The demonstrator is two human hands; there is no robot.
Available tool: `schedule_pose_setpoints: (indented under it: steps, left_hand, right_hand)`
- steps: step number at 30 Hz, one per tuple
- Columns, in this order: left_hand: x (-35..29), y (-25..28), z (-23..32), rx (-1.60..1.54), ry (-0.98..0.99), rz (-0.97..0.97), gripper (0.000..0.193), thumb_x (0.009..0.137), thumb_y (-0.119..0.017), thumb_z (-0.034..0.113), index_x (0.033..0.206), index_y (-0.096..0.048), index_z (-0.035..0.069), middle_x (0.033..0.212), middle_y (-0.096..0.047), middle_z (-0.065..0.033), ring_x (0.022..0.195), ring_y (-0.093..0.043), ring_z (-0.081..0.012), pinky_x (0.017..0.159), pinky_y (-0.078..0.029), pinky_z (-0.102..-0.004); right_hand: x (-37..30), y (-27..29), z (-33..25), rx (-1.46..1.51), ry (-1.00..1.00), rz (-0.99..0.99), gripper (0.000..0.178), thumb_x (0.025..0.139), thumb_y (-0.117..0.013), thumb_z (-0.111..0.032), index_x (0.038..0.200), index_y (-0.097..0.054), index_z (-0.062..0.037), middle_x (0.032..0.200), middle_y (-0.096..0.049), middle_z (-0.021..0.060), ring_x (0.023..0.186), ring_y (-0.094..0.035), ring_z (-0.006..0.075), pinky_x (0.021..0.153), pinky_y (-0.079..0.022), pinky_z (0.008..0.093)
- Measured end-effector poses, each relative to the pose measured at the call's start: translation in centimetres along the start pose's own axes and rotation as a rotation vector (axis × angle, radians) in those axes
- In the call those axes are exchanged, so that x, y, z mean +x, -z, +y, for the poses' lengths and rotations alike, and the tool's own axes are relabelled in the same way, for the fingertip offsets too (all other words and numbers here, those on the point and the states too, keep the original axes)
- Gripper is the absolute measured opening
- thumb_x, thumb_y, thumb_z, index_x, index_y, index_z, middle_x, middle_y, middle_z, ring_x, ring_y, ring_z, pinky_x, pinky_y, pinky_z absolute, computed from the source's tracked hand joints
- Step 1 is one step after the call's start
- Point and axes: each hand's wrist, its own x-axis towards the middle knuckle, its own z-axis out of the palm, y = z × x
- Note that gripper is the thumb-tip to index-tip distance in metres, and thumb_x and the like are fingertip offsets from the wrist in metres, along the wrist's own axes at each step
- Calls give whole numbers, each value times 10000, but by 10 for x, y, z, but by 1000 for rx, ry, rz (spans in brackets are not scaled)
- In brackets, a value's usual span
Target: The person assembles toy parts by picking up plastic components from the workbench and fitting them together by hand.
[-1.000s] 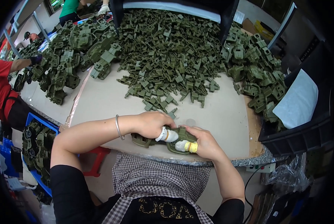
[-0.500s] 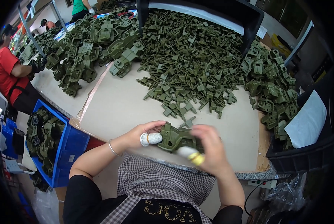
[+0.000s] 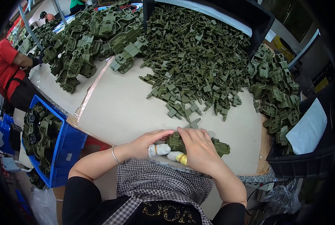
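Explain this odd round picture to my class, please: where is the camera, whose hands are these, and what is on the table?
The camera sits on a person's head, looking down, so the edges bend. The left hand and right hand are that person's own. Together they grip an olive-green plastic part at the table edge; both thumbs wear wrapped finger covers. A big pile of small green pieces lies behind, with larger assembled pieces at left. A blue crate stands beside the table, and another worker in red sits at far left.
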Motion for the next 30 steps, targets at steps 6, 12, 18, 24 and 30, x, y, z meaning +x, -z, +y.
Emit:
schedule_pose_setpoints:
  steps: [6,12,18,24,30]
  left_hand:
    - [-4,-5,4,-29,-22,98,591,782,-604,40,1312,-342,34,1142,-487,-143,1070,-505,-242,908,-416,-315]
    - [-6,-11,-3,-193,10,84,576,801,-598,58,1315,-336,45,1242,-448,-142,1115,-480,-211,930,-401,-317]
    - [-22,23,22,-47,-112,319,585,808,-621,125,1315,-340,40,1286,-418,-96,1175,-412,-178,968,-349,-309]
    - [-49,167,-37,320,-285,1217,483,875,-494,109,1309,-304,9,1188,-441,-76,1069,-448,-160,932,-349,-307]
    - [-60,249,-94,1045,221,1477,581,822,-622,277,1302,-363,77,1044,-456,-138,912,-462,-238,824,-387,-319]
  right_hand:
    - [6,2,1,56,-82,-233,448,664,-672,-155,1027,-515,56,937,-561,169,925,-508,322,779,-429,398]
    - [-3,3,-8,42,-101,-165,478,665,-670,-163,1053,-504,62,947,-578,173,943,-520,303,787,-451,378]
    - [-30,40,-23,53,-8,139,672,616,-731,-123,1204,-438,18,1271,-390,227,1113,-407,403,919,-359,444]
    - [-64,31,35,69,-261,252,618,644,-686,-35,1212,-443,-18,1253,-423,177,1114,-410,355,931,-374,396]
    - [-88,41,95,-189,-565,425,643,686,-689,-100,1255,-395,-42,1291,-370,180,1155,-372,352,970,-337,399]
